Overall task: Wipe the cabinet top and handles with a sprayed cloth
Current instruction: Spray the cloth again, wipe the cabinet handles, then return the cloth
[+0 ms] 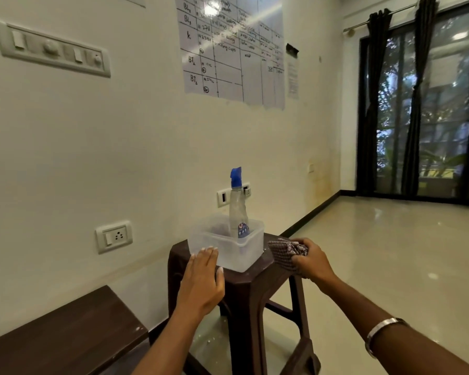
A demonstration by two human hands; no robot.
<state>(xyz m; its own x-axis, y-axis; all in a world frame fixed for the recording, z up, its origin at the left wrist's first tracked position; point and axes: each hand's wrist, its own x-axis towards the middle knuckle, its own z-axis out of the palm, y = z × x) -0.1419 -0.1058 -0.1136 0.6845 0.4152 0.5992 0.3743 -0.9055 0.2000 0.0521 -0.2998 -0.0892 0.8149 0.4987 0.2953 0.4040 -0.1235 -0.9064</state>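
A clear spray bottle (238, 209) with a blue nozzle stands upright inside a translucent plastic box (244, 253). The box sits on a dark brown plastic stool (251, 288). My left hand (202, 280) lies flat against the box's near left side, fingers together, thumb on the front wall. My right hand (313, 259) is closed around a bunched checked cloth (284, 251), which rests on the stool's right edge beside the box. A dark wooden cabinet top (65, 336) shows at the lower left, below the stool's height.
A cream wall with sockets (114, 236) and a switch panel (53, 48) runs along the left. A chart (233, 50) hangs above. Shiny tiled floor (390, 253) stretches right toward dark curtains and a glass door (428, 109).
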